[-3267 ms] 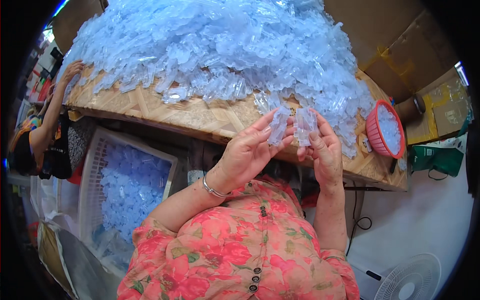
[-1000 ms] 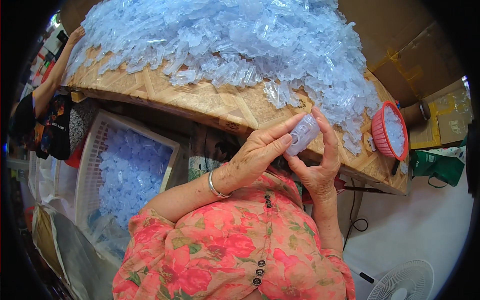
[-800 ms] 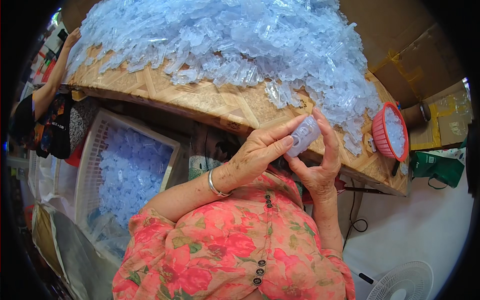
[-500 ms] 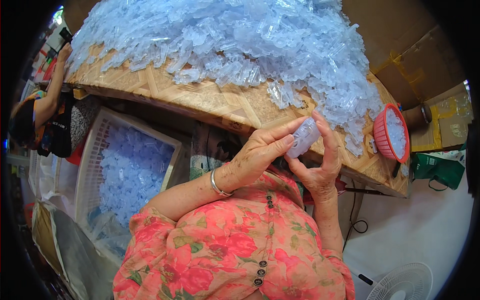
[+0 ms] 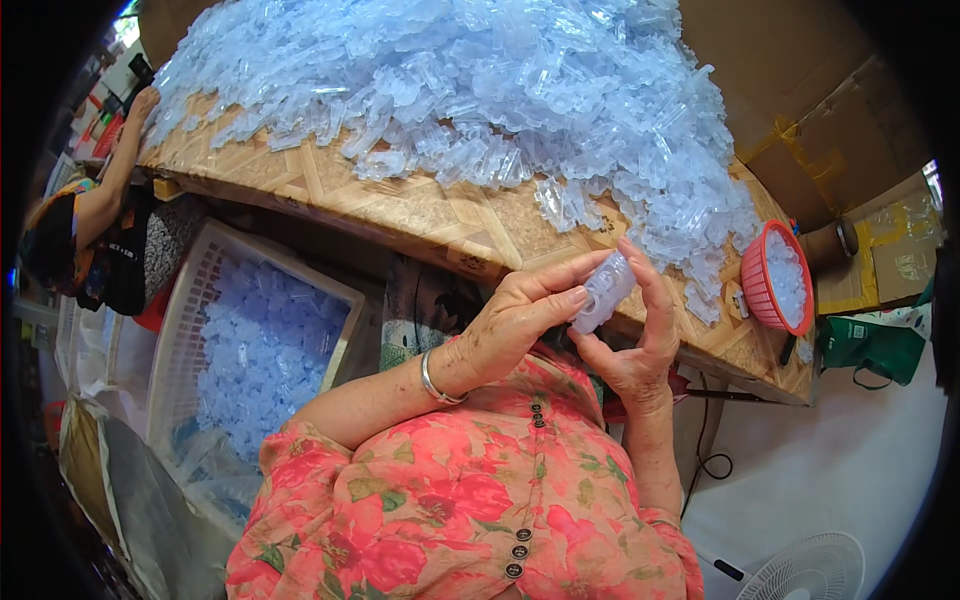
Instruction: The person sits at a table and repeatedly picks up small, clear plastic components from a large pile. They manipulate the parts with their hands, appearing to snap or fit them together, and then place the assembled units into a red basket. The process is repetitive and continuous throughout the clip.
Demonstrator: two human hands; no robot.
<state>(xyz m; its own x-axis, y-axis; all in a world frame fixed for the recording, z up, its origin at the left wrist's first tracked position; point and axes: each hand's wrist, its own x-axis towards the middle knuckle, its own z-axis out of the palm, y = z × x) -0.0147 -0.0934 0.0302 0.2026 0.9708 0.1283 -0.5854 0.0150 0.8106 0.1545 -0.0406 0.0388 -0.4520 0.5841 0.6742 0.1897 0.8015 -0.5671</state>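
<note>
Between my two hands, just in front of the table edge, is a small clear plastic part [image 5: 606,293] with a rounded, box-like shape. My left hand [image 5: 525,325] pinches its left side with thumb and fingertips. On the other side, my right hand [image 5: 642,345] grips it between thumb and curled fingers. Some of its outline is hidden by the fingertips. Beyond my hands a large heap of clear, bluish plastic pieces [image 5: 520,90] covers much of the wood-patterned table [image 5: 440,215].
A red basket [image 5: 757,285] of small clear pieces stands at the table's right end. Below the table on the left is a white crate [image 5: 180,340] full of similar parts. A fan [image 5: 810,570] stands lower right. At far left another person's arm [image 5: 115,180] reaches to the table.
The plastic part has tilted a little between my fingers, and my hands have shifted slightly. Both hands keep their hold on it.
</note>
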